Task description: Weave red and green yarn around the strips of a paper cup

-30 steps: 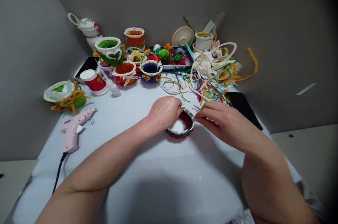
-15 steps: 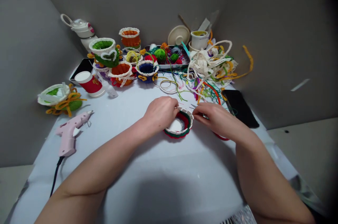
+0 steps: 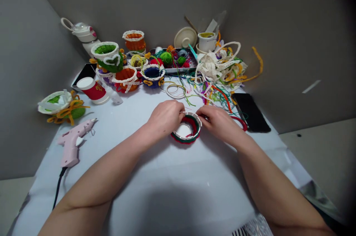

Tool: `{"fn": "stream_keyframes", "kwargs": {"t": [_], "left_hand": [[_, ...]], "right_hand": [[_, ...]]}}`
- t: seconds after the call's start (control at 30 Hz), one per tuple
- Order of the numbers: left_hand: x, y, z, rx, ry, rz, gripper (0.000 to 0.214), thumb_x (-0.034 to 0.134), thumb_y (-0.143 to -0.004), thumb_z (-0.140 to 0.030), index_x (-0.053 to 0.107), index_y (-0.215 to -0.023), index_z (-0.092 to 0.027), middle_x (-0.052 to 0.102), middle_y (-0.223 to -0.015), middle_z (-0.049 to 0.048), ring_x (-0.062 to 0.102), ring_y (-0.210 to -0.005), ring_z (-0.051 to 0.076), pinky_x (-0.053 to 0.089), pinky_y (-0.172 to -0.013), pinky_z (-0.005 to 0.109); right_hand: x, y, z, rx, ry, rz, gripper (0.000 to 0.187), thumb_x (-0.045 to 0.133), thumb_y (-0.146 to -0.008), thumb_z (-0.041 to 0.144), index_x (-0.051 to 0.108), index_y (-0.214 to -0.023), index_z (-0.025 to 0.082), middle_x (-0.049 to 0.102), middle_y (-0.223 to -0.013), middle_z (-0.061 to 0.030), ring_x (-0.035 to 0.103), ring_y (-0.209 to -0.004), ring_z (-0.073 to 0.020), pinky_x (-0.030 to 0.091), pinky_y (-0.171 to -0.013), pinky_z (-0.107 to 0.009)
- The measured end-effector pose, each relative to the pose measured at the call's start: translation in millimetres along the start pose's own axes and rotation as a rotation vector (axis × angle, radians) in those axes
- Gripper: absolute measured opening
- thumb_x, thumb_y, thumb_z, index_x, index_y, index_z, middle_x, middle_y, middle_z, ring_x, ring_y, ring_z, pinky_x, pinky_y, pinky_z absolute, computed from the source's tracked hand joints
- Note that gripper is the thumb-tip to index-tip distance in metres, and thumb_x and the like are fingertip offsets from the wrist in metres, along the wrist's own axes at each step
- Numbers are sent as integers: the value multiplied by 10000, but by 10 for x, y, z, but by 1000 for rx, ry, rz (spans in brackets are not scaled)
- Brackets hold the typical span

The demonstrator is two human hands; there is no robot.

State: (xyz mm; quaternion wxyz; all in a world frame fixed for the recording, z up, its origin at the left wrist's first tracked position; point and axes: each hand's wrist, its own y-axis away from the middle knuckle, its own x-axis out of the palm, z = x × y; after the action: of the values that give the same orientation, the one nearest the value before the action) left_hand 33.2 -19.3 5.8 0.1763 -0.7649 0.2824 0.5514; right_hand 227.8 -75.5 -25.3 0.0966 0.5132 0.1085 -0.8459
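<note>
A small cup basket (image 3: 185, 131) with a white rim and red and green woven bands stands in the middle of the white table (image 3: 155, 191). My left hand (image 3: 164, 116) is closed on its left rim. My right hand (image 3: 218, 121) pinches at its right rim. A red cord (image 3: 241, 121) trails from under my right hand toward the right; what the fingers pinch is too small to name.
A pink glue gun (image 3: 72, 141) lies at the left with its black cable. Several finished woven baskets (image 3: 126, 76), a red paper cup (image 3: 93, 89), a yarn tray (image 3: 174, 59) and a heap of cords and lace (image 3: 222, 69) fill the back. A black phone (image 3: 251, 111) lies at the right.
My right hand has moved left, up against the basket's right rim. The red cord now shows to its right. The view has shifted slightly.
</note>
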Motion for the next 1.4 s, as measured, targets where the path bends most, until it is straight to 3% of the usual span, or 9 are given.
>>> {"fn": "stream_keyframes", "kwargs": {"t": [0.13,0.3,0.4,0.73,0.97,1.13,1.4], "left_hand": [[-30,18,36,23,55,14,238,526,-872,-245,748,-913,-170,753,-948,93,668,-886,239,490,-787,340],[-75,41,49,126,303,39,265,551,-828,-239,734,-1017,-209,749,-1045,34,666,-950,191,491,-839,293],[-80,38,56,105,369,68,255,564,-818,-273,731,-1000,-210,750,-1002,23,666,-903,176,490,-802,277],[-14,1,48,28,137,67,183,582,-824,-258,748,-831,-180,736,-805,51,620,-728,173,409,-653,274],[5,-9,66,8,63,23,210,580,-858,-286,760,-838,-178,742,-830,79,625,-751,190,414,-667,283],[13,1,19,8,5,7,239,544,-866,-279,751,-829,-166,736,-835,97,640,-772,207,432,-681,299],[10,35,-38,12,-50,-5,266,491,-863,-239,744,-835,-164,733,-846,103,661,-808,228,454,-694,314]], "right_hand": [[7,0,-6,-9,-2,-12,188,510,-942,237,684,-910,173,679,-871,-66,574,-783,-188,384,-688,-294],[59,-14,-13,-16,0,-42,182,524,-944,253,673,-872,177,673,-824,-60,577,-771,-185,376,-686,-289],[101,-26,8,-11,-37,-61,184,531,-946,270,662,-855,178,672,-830,-59,579,-773,-181,376,-681,-282],[212,-59,96,-30,-87,-109,193,515,-953,276,639,-833,188,649,-813,-53,575,-766,-176,386,-667,-281],[-7,3,5,-45,-63,-91,160,526,-936,253,658,-870,193,664,-848,-53,582,-792,-180,402,-709,-294],[-167,75,59,-49,-175,-67,137,561,-892,239,667,-816,196,656,-780,-23,566,-724,-151,402,-670,-275],[-133,21,235,-62,-179,-175,130,577,-894,215,636,-781,189,647,-761,-14,572,-708,-139,411,-667,-266]]}}
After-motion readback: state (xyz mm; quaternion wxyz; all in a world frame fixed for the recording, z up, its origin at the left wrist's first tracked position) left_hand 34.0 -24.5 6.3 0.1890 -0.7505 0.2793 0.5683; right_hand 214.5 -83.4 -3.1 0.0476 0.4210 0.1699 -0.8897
